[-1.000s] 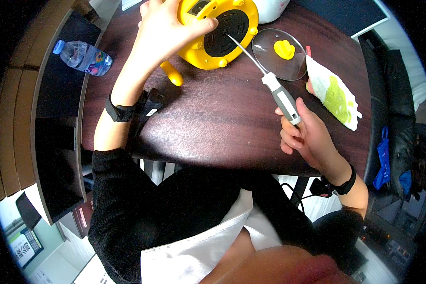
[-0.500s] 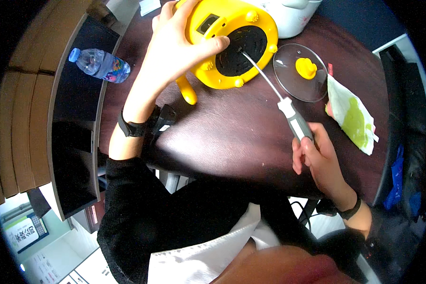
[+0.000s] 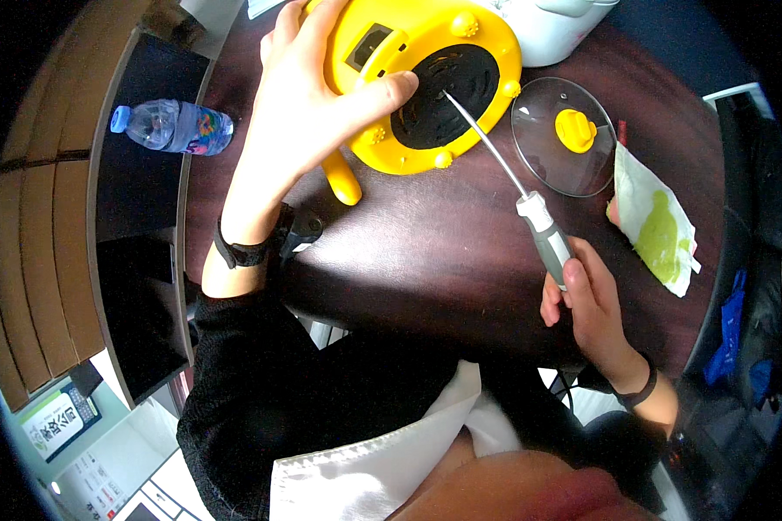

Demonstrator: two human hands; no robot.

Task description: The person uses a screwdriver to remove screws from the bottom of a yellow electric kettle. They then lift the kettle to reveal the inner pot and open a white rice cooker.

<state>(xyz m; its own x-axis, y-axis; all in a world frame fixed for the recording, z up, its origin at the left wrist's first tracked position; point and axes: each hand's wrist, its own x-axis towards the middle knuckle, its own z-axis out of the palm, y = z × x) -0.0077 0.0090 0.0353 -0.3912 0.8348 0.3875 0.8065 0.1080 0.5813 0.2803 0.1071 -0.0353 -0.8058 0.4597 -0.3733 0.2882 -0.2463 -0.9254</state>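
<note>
A yellow electric pot (image 3: 482, 65) shows its underside to me, with a black vented base plate (image 3: 456, 104), knobbly feet and a socket. My left hand (image 3: 308, 100) is wrapped over its left side, the thumb lying at the edge of the black plate. In my right hand (image 3: 593, 300) is a screwdriver (image 3: 547, 239) with a grey and white handle, held by the end of the handle. Its metal shaft slants up to the left, and the tip meets the black plate near the middle; the screw there is too small to make out.
Right of the pot lies a glass lid (image 3: 539, 143) with a yellow knob, then a white and green packet (image 3: 660, 226). Behind stands a white appliance (image 3: 552, 35). A water bottle (image 3: 174, 128) lies at the left, and a small black object (image 3: 302, 233) is beside my left wrist.
The view has shifted slightly. My left hand still steadies the pot, and the screwdriver tip stays on the black plate, its handle turned a little in my right fingers.
</note>
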